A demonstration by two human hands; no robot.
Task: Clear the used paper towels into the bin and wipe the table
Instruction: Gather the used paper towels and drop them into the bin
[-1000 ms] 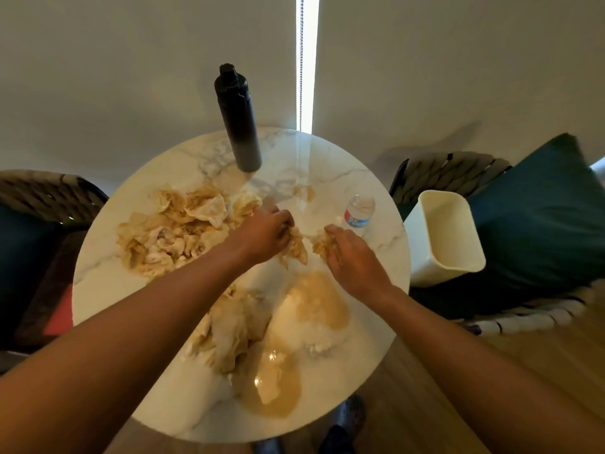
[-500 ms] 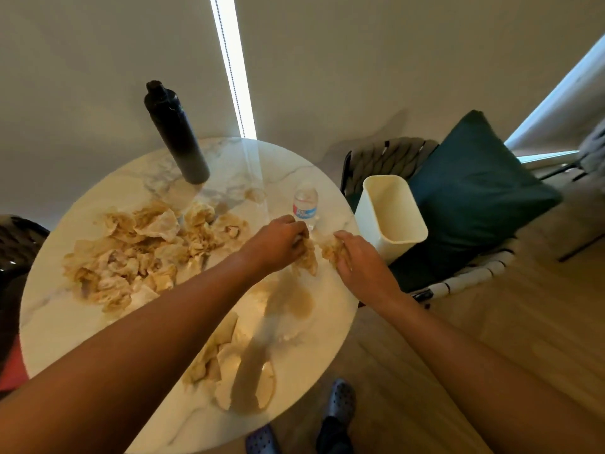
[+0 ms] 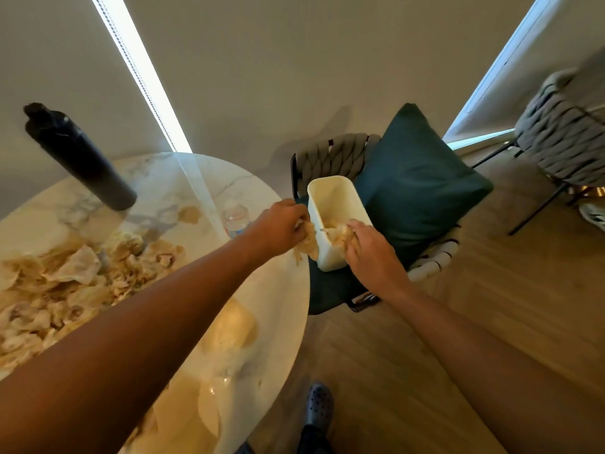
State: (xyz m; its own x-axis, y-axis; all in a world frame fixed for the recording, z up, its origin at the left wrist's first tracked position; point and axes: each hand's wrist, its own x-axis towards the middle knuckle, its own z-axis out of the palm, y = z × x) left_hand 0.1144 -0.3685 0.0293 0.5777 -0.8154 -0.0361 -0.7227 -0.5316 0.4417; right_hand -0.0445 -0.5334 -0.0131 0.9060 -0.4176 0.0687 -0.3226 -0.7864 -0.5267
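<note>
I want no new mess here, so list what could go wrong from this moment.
1. The left hand holds its soggy paper towel wad at the bin rim, not inside; it may fall onto the chair.
2. The left forearm passes close to the small water bottle and could topple it.

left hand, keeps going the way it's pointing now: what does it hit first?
Most likely the near wall of the cream bin. The left hand, closed on a soaked paper towel wad, points right toward it from the table edge. The wad looks just short of the rim; depth is unclear, so it may already touch.
</note>
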